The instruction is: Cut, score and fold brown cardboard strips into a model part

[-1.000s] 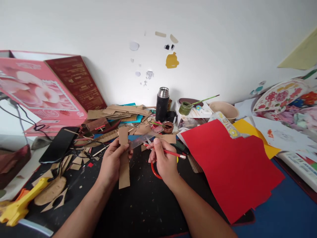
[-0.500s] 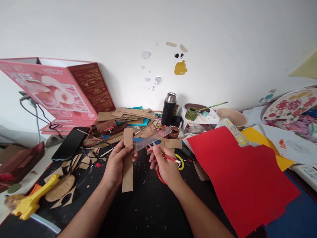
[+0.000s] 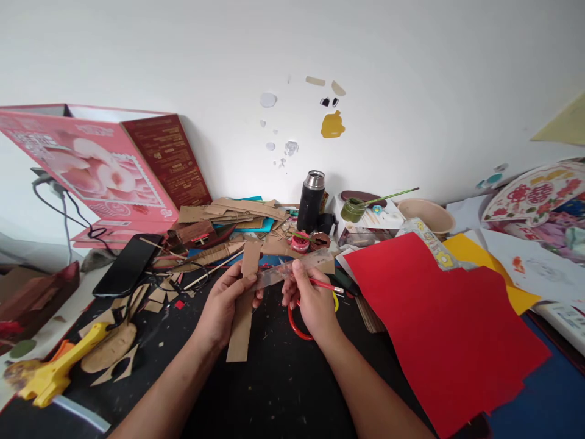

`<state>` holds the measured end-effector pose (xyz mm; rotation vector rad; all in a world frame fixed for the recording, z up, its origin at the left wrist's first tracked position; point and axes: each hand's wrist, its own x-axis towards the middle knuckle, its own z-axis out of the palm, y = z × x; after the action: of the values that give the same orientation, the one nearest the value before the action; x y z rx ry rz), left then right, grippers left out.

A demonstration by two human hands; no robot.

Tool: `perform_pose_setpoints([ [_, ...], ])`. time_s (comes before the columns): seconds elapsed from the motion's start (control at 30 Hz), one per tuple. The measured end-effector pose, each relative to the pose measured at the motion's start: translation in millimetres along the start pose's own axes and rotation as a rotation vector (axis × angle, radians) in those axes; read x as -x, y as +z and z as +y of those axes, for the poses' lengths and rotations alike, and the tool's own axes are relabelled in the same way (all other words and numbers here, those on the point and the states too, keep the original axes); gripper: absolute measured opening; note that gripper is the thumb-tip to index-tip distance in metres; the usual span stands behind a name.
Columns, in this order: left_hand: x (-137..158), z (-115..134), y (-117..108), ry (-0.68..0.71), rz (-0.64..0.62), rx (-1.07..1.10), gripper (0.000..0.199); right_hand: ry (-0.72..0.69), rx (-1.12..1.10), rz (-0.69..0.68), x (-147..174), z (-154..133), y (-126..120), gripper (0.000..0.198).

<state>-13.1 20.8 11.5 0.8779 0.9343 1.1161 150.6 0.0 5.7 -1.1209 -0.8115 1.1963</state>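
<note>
My left hand (image 3: pixel 227 299) is closed around a long brown cardboard strip (image 3: pixel 241 332), its thumb also lying on the left end of a clear plastic ruler (image 3: pixel 274 275). The ruler slants up to the right across the strip. My right hand (image 3: pixel 311 297) is closed on a red pencil (image 3: pixel 326 285) whose eraser end points right; its thumb rests at the ruler's lower edge, and the fingers hide the pencil's tip. Beneath that hand, partly covered, lie scissors with a red and yellow handle (image 3: pixel 297 326).
Cardboard scraps (image 3: pixel 158 294) and a phone (image 3: pixel 125 265) lie left, near a yellow glue gun (image 3: pixel 64 366). A black thermos (image 3: pixel 311 204) stands at the back beside a green paint jar (image 3: pixel 353 210). Red paper (image 3: pixel 448 323) covers the right side. A pink box (image 3: pixel 105 164) leans at the back left.
Both hands have shifted slightly right, and the strip has tilted. My right hand has come up onto the ruler, which now lies flatter and lower. A pink paint pot has come into view behind it.
</note>
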Motion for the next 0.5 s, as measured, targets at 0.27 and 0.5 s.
perform_pose_setpoints([
  [0.27, -3.9, 5.0, -2.9, 0.051, 0.127, 0.020, 0.046, -0.012, -0.018, 0.046, -0.3, -2.8, -1.9, 0.068],
  [0.5, -5.5, 2.4, -1.5, 0.063, 0.046, 0.066, 0.050, 0.013, -0.055, 0.062, -4.0, -0.7, -2.1, 0.068],
])
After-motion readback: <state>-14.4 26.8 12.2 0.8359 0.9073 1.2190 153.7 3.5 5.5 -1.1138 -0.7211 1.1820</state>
